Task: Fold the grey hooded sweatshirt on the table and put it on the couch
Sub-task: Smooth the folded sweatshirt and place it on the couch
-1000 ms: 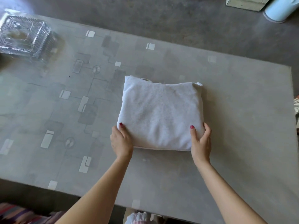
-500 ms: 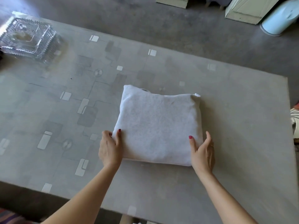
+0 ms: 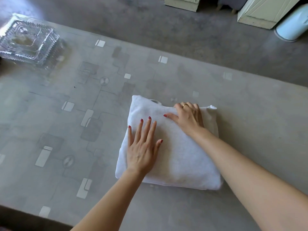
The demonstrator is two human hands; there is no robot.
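- Your folded grey hooded sweatshirt [image 3: 180, 157] lies flat on the table [image 3: 250, 114] as a thick, roughly square bundle, a little toward 4 o'clock from the middle of the view.
- Your left hand [image 3: 143, 147] lies palm down on the bundle's 9 o'clock half, fingers straight and slightly spread, pointing toward 12 o'clock; it presses the cloth and curls round nothing.
- Your right hand [image 3: 188, 117] sits at the bundle's far edge, toward 1 o'clock from the left hand. Its fingers [image 3: 191, 105] bend over that far edge while the thumb lies across the top surface, pointing toward 9 o'clock, so it grips the edge of the sweatshirt.
- A gold ring [image 3: 185, 105] shows on one finger of your right hand.
- A small loop of cloth [image 3: 154, 101] pokes out at the bundle's far edge, just to the 9 o'clock side of your right hand.
- The table top carries a pale pattern of rectangles, lines and circles.
- A cut-glass dish [image 3: 28, 42] stands on the table's far corner at 10 o'clock, well apart from the sweatshirt.
- Beyond the table, at 1 to 2 o'clock, cream cabinets [image 3: 260, 12] stand on the grey floor, with a pale blue bin [image 3: 293, 25] just beside them.
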